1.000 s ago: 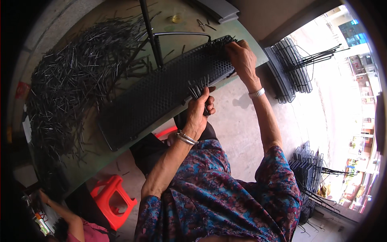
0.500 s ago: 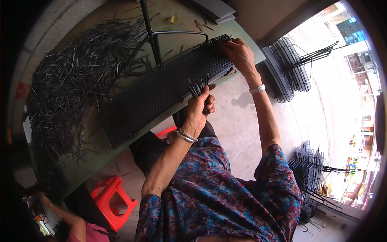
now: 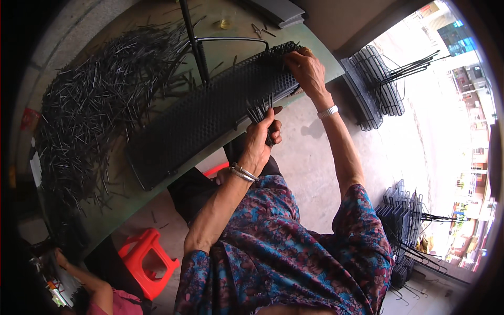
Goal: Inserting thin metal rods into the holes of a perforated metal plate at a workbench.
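Observation:
A long black panel with a honeycomb pattern of holes (image 3: 210, 107) lies slantwise along the near edge of the table. Just in front of its near edge, my left hand (image 3: 260, 140) is closed round a bunch of thin black strips (image 3: 258, 111), whose ends stick up above the thumb. At the panel's far right end, my right hand (image 3: 308, 72) has its fingers pinched together over a cluster of short black strips (image 3: 283, 49) standing in the holes. Whatever sits between those fingertips is too small to make out.
A large heap of loose black strips (image 3: 100, 100) covers the table's left side. Behind the panel rises a black metal post (image 3: 198, 58) with a curved bar. A small glass (image 3: 226, 24) stands farther back. Wire racks (image 3: 375, 84) are at the right, a red stool (image 3: 149, 262) lower left, beside another person's arm (image 3: 86, 281).
My right hand has shifted slightly left along the panel's end, its fingers still pinched. My left hand keeps its hold on the strips in nearly the same place.

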